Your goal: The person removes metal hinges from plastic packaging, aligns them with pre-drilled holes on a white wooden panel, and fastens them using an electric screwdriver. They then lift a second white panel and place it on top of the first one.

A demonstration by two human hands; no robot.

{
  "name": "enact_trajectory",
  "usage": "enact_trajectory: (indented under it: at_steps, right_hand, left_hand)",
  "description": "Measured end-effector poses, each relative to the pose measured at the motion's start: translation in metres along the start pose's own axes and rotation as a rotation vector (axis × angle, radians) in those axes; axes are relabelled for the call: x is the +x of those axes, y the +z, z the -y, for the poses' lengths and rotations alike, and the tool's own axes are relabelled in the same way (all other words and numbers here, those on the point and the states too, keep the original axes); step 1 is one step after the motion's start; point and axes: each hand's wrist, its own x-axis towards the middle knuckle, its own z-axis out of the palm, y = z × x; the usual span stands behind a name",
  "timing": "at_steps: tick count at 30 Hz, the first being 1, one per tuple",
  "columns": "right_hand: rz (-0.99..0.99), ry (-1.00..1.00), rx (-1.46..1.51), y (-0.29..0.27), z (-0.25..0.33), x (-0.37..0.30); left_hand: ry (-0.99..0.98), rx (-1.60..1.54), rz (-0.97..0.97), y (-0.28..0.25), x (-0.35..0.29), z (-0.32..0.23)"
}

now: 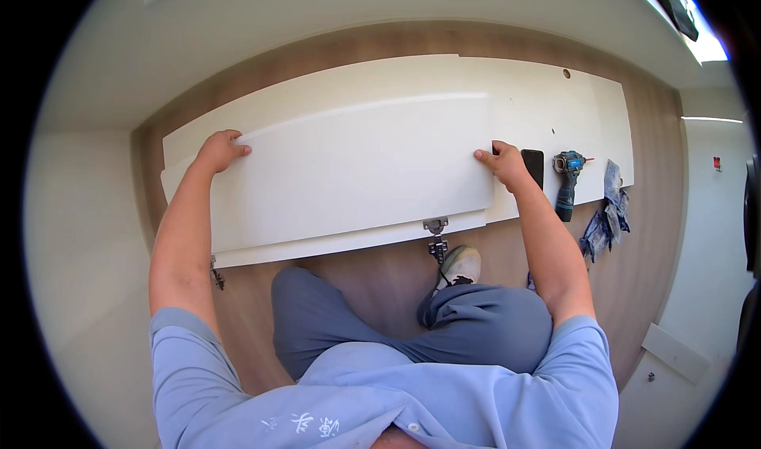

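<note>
A black rectangular phone [535,164] lies just left of a teal-and-black cordless power driver [567,181], whose handle points toward the lower edge and whose thin red-tipped bit points right. Just right of the driver is a crumpled blue-and-white cloth bundle [612,211], partly over the brown wood-grain floor [659,171]. A small red item [717,164] shows on the pale right-hand wall [705,203]. At lower right, a flat white rectangular piece [674,352] lies near a small dark object [652,377], too small to identify.
</note>
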Motion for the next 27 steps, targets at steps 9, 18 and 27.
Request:
enact_trajectory:
  at_steps: [9, 18, 27]
  right_hand:
    - [-0.070, -0.146, -0.237, 0.006, -0.023, -0.006]
    - [-0.237, -0.274, -0.189, 0.004, -0.082, -0.040]
    - [-0.953, 0.058, -0.339, -0.088, -0.206, -0.035]
  left_hand:
    - [0.072, 0.048, -0.032, 0.042, 0.012, 0.020]
    - [-0.033, 0.107, -0.078, 0.076, -0.035, -0.017]
    - [-0.209, -1.311, 0.234, 0.202, -0.153, -0.051]
